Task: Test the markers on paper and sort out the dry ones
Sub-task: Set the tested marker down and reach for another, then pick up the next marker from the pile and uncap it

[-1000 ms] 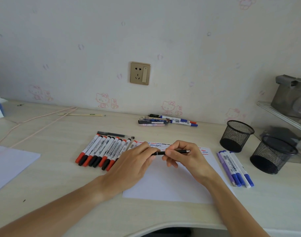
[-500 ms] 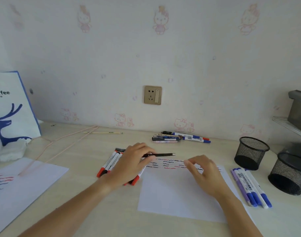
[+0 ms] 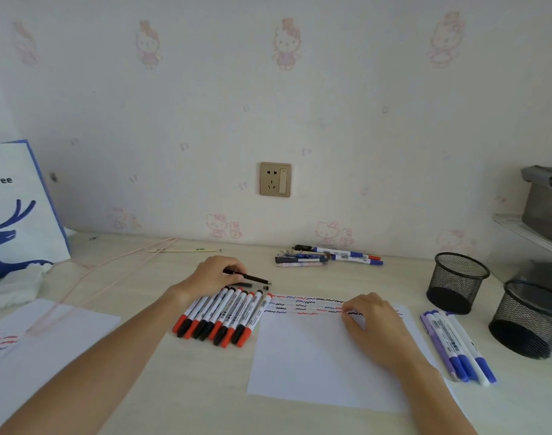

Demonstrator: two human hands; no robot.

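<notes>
My left hand [image 3: 210, 276] holds a thin black pen [image 3: 248, 276] just above the far end of a row of several red- and black-capped markers [image 3: 224, 315]. Another dark pen [image 3: 252, 285] lies behind that row. A white test sheet [image 3: 315, 356] carries wavy red, blue and black lines along its top edge. My right hand [image 3: 373, 323] rests flat on the sheet's upper right part, holding nothing. Several blue-capped markers [image 3: 456, 346] lie to the right of the sheet.
Two black mesh pen cups [image 3: 456, 282] [image 3: 530, 320] stand at the right. A pile of pens [image 3: 325, 257] lies by the wall. A second scribbled sheet [image 3: 33, 343] and a blue-and-white paper bag [image 3: 20, 208] are at the left, with a pink cord [image 3: 89, 271] across the desk.
Both hands held the black pen over the sheet; now only my left hand holds it and has carried it left, behind the marker row. My right hand dropped onto the paper. The camera tilted up.
</notes>
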